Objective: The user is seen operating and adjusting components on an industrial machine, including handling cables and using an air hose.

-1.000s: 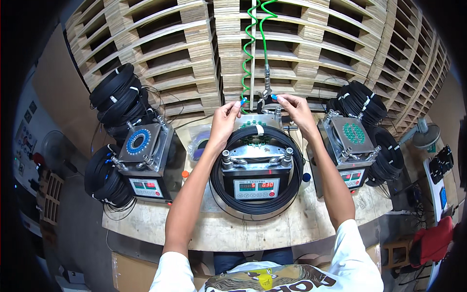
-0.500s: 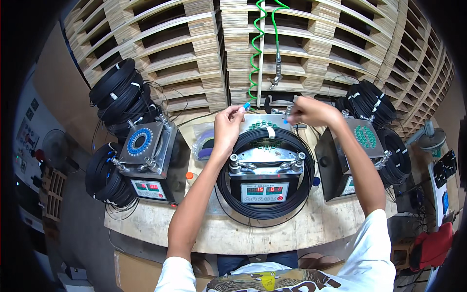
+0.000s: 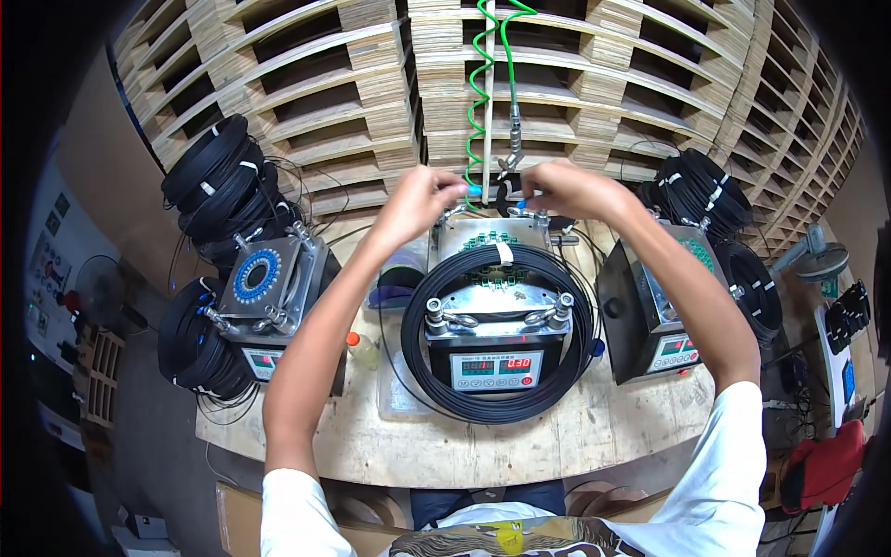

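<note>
Both my hands are raised over the far edge of a metal machine (image 3: 497,311) with a red digital display. A coil of black cable (image 3: 445,357) lies looped around that machine. My left hand (image 3: 422,198) pinches a small blue connector (image 3: 473,189) between its fingertips. My right hand (image 3: 561,187) pinches another small blue connector (image 3: 522,203). The two hands are close together, just below a hanging air nozzle (image 3: 510,148) on a green coiled hose (image 3: 480,88).
A similar machine with a blue round plate (image 3: 269,288) stands at left, another (image 3: 664,306) at right, all on a wooden bench (image 3: 483,446). Bundles of black cable (image 3: 218,186) pile at left and right (image 3: 710,200). Stacked wooden pallets (image 3: 371,84) rise behind.
The view has shifted and my hands have come closer together, still at the back of the middle machine, each holding a blue connector.
</note>
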The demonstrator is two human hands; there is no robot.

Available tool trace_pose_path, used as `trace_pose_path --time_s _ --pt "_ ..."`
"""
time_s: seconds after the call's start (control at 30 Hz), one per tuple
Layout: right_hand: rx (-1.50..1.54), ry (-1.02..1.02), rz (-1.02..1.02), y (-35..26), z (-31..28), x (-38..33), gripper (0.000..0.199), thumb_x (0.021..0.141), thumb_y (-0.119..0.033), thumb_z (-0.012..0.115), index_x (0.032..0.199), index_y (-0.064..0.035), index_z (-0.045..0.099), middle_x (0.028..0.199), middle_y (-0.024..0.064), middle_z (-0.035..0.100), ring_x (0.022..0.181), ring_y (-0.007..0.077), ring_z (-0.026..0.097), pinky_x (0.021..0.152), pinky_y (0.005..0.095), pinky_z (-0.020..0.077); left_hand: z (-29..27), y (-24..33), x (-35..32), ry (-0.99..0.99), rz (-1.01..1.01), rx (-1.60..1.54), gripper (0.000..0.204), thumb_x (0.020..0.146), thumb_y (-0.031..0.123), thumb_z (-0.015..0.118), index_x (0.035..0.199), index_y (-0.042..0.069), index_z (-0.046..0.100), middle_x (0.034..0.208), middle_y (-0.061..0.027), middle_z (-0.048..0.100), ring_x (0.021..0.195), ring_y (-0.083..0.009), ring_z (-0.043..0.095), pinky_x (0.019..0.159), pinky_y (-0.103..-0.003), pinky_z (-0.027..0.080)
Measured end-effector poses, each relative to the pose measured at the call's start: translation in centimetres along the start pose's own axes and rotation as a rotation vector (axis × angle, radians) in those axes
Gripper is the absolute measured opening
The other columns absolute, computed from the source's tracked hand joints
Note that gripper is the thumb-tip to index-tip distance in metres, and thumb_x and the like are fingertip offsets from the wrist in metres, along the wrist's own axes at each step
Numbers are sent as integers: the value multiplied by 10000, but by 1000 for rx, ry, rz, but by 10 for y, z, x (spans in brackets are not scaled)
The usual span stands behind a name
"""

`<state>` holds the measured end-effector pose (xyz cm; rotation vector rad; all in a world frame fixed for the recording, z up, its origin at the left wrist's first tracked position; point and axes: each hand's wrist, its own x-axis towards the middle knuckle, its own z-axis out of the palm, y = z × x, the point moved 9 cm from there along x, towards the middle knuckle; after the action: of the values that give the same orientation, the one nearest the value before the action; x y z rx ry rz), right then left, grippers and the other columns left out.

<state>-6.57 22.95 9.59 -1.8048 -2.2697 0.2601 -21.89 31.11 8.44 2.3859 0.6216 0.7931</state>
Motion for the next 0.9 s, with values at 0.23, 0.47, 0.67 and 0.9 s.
trace_pose_path --time_s 0.23,0.47,0.67,0.9 --pt "-103 -146 -42 -8 43 15 159 862 -128 722 977 -20 740 913 179 719 924 351 691 769 436 535 40 -12 -9 -207 -5 31 188 895 124 707 1029 0 753 842 -189 738 752 -247 732 706 -360 547" --pt "-189 -214 47 -15 50 18 162 879 -138 702 1002 -42 750 941 171 726 933 351 698 774 452 545 33 -9 -9 -238 27 61 207 894 136 714 1046 -1 744 876 -229 719 781 -299 730 715 -376 545" --pt "-529 -185 -69 -49 53 31 134 845 -87 673 961 -48 728 975 165 731 932 343 721 755 448 584 24 -20 -11 -220 -28 99 222 897 149 714 1050 -9 735 880 -259 697 789 -351 713 720 -398 536" --pt "-601 -235 -144 -58 63 35 211 815 -63 663 1023 -69 699 933 159 735 891 354 725 719 467 591 21 -10 -15 -217 6 147 235 901 165 710 1051 -14 733 842 -239 700 767 -292 705 711 -394 530"
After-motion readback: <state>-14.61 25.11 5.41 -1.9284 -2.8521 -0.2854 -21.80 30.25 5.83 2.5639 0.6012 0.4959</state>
